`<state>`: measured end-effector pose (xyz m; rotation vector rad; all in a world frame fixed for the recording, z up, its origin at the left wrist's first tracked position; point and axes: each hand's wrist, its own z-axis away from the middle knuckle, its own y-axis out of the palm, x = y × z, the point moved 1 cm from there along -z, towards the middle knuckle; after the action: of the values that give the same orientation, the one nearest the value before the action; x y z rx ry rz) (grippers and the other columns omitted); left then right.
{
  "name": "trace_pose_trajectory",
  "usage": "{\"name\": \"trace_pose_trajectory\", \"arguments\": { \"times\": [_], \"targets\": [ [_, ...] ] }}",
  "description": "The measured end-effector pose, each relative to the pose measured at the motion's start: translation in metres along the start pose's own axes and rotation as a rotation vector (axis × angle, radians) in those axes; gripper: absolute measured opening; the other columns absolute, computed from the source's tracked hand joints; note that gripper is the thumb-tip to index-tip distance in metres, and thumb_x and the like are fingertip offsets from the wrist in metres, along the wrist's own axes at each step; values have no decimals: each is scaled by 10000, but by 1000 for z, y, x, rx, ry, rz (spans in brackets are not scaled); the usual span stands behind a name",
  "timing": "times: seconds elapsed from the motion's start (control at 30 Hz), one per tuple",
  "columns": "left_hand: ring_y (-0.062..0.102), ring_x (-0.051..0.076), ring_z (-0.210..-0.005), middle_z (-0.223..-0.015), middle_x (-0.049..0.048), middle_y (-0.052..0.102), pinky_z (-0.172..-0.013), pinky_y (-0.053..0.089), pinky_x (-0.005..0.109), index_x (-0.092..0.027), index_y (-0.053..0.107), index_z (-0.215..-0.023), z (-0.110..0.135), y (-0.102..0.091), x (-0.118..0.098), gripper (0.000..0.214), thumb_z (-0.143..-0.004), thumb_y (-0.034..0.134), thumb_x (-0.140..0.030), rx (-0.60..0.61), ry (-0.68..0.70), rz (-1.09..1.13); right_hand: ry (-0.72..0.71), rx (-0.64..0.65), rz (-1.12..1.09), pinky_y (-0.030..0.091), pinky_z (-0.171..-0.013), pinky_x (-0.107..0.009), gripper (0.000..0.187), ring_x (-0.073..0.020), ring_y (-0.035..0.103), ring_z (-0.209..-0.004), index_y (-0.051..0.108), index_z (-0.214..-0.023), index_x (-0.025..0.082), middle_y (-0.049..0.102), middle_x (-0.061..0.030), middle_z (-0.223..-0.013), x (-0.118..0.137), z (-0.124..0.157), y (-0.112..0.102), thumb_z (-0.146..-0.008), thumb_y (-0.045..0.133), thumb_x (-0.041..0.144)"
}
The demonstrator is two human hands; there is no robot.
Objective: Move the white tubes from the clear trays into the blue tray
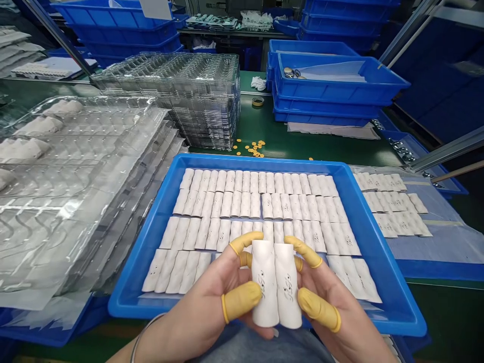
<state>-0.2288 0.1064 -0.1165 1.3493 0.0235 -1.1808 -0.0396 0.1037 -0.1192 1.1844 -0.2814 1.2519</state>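
Observation:
Two white tube-shaped pieces with black script stand side by side in front of me, above the near edge of a blue tray. My left hand is closed on the left white piece, thumb on its front. Closed around the right white piece is my right hand, its thumb at the lower right side. Yellow finger cots cover the thumbs and some fingers of both hands. Similar white pieces lie in rows in the tray, some bearing black marks; my hands hide part of the nearer rows.
Clear plastic trays are stacked behind, with more at the left holding several white pieces. Blue bins stand at the back right. Small yellow discs and a tape roll lie on the green table. More white pieces sit right.

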Motion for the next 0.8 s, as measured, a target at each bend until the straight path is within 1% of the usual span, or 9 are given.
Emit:
{"name": "trace_pose_trajectory", "arguments": {
  "times": [0.1,0.27,0.4,0.47,0.53,0.6,0.63,0.7,0.8],
  "targets": [
    [672,168,-845,-1105,79,626,-635,573,236,-311,382,-1383,-2,-3,3,581,-869,632,-208,32,68,39,-6,-2,-20,470,-900,-384,645,-303,494,-1215,494,-1339,356,581,-56,-1299,-1,-1,1,-794,826,442],
    [673,170,-823,-1116,74,591,-611,584,251,-320,396,-1370,-5,-8,5,564,-870,621,-186,35,99,22,16,17,-57,506,-752,-320,620,-257,605,-1052,492,-1344,377,609,-34,-1250,-3,-1,-1,-818,820,399],
    [695,190,-823,-1104,76,603,-616,580,259,-339,391,-1372,-4,-11,6,534,-898,578,-181,38,109,0,-1,10,-64,494,-670,-303,569,-271,596,-1074,503,-1326,409,622,-25,-1221,-3,0,-3,-843,801,372],
    [687,180,-822,-1101,73,614,-629,570,254,-342,424,-1349,-3,-11,5,500,-899,581,-190,43,119,-19,-15,30,-54,493,-681,-314,530,-280,581,-1102,506,-1322,422,623,-25,-1222,-2,1,-3,-869,775,363],
    [664,184,-882,-1114,73,616,-663,558,255,-343,458,-1328,-3,-10,5,479,-893,595,-197,16,128,-45,-28,50,-23,498,-709,-335,518,-294,566,-1123,497,-1332,420,610,-34,-1243,-2,1,-4,-884,753,372],
    [631,212,-965,-1150,83,600,-691,549,273,-347,471,-1323,-2,-10,5,495,-872,632,-223,-17,129,-75,-46,70,30,498,-781,-368,528,-306,530,-1166,482,-1348,409,581,-45,-1280,-1,1,-4,-888,742,397],
    [626,220,-967,-1159,84,591,-698,545,289,-354,470,-1325,-1,-9,6,518,-855,657,-246,-24,127,-84,-59,77,57,488,-839,-386,542,-307,503,-1196,476,-1354,403,565,-48,-1298,-1,1,-5,-884,746,408],
    [642,203,-879,-1134,73,584,-713,540,330,-372,466,-1326,-1,-8,7,578,-809,711,-287,-21,117,-90,-83,93,74,466,-915,-411,586,-309,458,-1237,470,-1358,396,538,-52,-1318,-2,0,-5,-857,773,423],
    [651,174,-794,-1073,49,585,-760,529,375,-376,475,-1311,-1,-9,9,626,-760,761,-303,-30,108,-87,-80,115,32,519,-834,-406,634,-323,476,-1210,464,-1361,395,527,-66,-1313,-4,-1,-3,-828,806,409]
  ]
}}
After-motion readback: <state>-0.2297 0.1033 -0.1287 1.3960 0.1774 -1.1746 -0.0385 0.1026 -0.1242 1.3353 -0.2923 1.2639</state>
